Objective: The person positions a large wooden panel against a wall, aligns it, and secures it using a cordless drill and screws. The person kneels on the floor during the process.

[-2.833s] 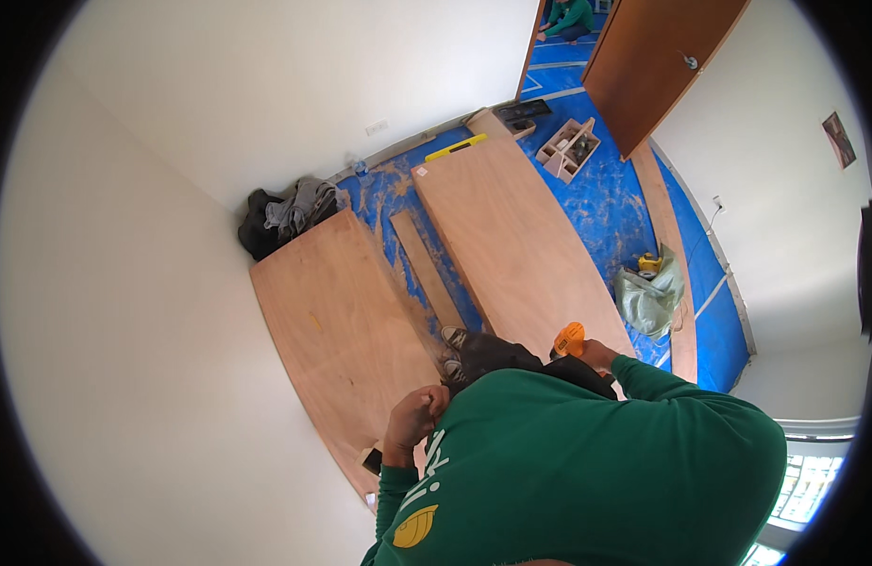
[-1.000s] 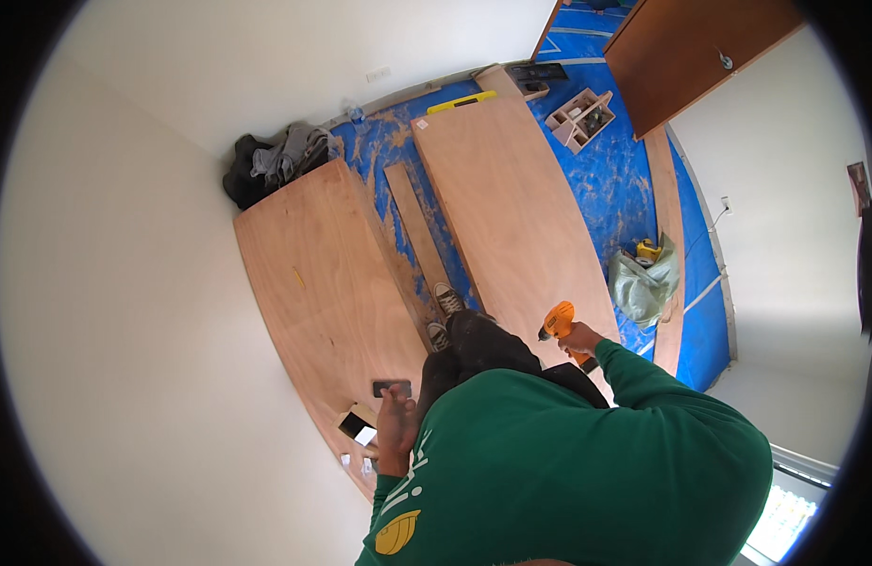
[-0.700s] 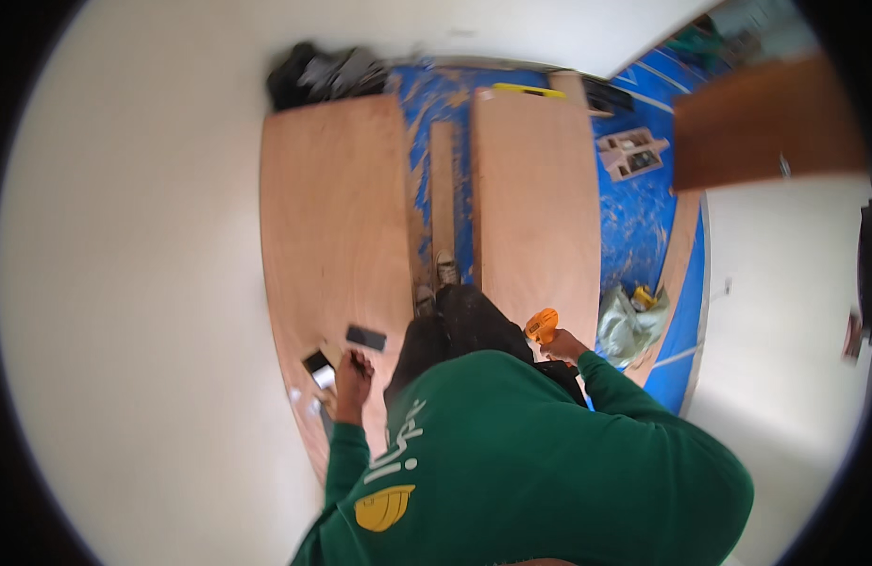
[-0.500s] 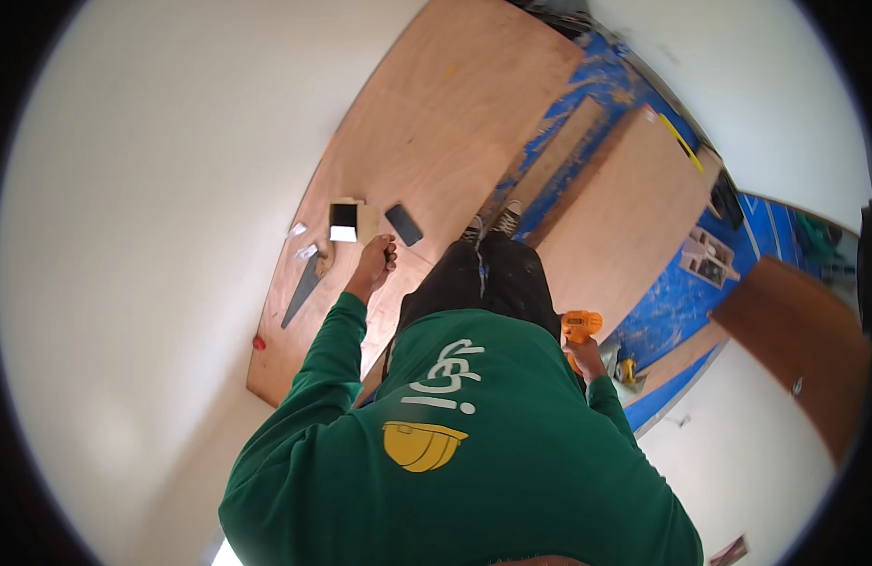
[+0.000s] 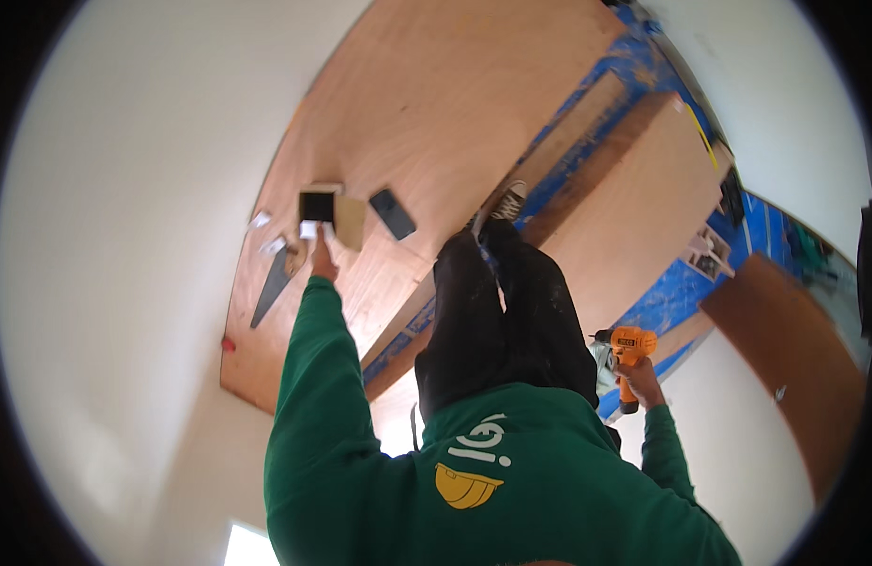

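Note:
My left hand (image 5: 322,253) reaches to a small open box with a black and white inside (image 5: 317,206); its fingertips are at the white part, and whether they grip it is unclear. Beside the box lie a dark phone (image 5: 392,214), a handsaw (image 5: 271,288), small white pieces (image 5: 260,219) and a small red object (image 5: 227,344), all on the left plywood panel (image 5: 445,113). My right hand (image 5: 641,378) grips an orange and black cordless drill (image 5: 632,344) by its handle, out beside my right leg.
A second plywood panel (image 5: 625,208) lies right of my feet, with a narrow board (image 5: 587,113) between the panels. Around them are blue floor sheeting (image 5: 662,297), a wooden tool caddy (image 5: 708,252), a yellow level (image 5: 700,132) and an open brown door (image 5: 776,349). White walls (image 5: 125,264) close in.
The view has swung round toward the left panel. My left hand has moved forward and left, from beside the phone to the open box. The drill has stayed in my right hand.

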A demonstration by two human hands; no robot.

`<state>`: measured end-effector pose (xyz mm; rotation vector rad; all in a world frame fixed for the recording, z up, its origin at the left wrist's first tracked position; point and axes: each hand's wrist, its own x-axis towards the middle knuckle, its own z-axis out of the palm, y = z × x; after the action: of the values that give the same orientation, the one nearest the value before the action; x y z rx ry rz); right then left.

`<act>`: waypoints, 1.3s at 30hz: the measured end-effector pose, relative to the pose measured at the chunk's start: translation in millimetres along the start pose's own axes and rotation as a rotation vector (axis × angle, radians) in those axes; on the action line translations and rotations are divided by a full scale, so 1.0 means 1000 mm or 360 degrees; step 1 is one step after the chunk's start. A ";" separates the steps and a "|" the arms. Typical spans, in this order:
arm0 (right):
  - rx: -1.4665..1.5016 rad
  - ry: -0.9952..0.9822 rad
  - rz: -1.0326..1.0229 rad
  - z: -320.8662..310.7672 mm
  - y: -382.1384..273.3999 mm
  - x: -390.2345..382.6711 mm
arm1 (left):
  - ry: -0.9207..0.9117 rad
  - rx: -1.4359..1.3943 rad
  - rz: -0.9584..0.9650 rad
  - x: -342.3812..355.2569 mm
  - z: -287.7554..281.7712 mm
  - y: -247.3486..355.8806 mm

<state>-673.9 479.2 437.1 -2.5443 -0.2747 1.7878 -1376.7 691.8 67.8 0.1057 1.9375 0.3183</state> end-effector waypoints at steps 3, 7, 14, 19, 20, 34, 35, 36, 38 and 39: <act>-0.0020 0.0066 0.0054 0.001 -0.002 0.005 | 0.0020 -0.0462 -0.0515 0.049 0.005 0.005; -0.0126 0.0054 0.0198 0.008 0.002 0.011 | -0.0195 -0.0429 -0.0098 0.056 0.006 0.001; -0.0156 -0.0155 0.0249 0.022 0.008 0.035 | -0.0166 -0.0166 -0.0010 0.035 -0.009 -0.012; 0.0028 -0.0140 0.0113 0.022 0.005 0.029 | -0.0090 -0.0110 0.0060 0.001 0.019 -0.009; 0.0036 -0.0164 0.0133 0.020 0.000 0.026 | -0.0015 -0.0207 0.0083 -0.008 0.034 -0.003; -0.0056 -0.0074 0.0054 0.040 -0.027 0.014 | 0.0888 0.0802 0.0401 -0.004 0.020 0.016; -0.0019 -0.0076 0.0047 0.040 -0.026 0.015 | 0.0855 0.0935 0.0462 -0.004 0.020 0.007; 0.0004 -0.0096 0.0010 0.039 -0.027 0.017 | 0.0899 0.0913 0.0401 -0.005 0.022 -0.001; 0.0040 -0.0119 -0.0002 0.038 -0.030 0.019 | 0.1249 0.0162 0.0077 -0.015 0.033 -0.019; -0.0005 -0.0113 0.0001 0.037 -0.031 0.020 | 0.1332 -0.0306 -0.0222 -0.022 0.034 -0.028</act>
<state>-706.3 509.5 409.6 -2.4866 -0.2785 1.8818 -1335.2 666.0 68.7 -0.3418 2.7046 0.5051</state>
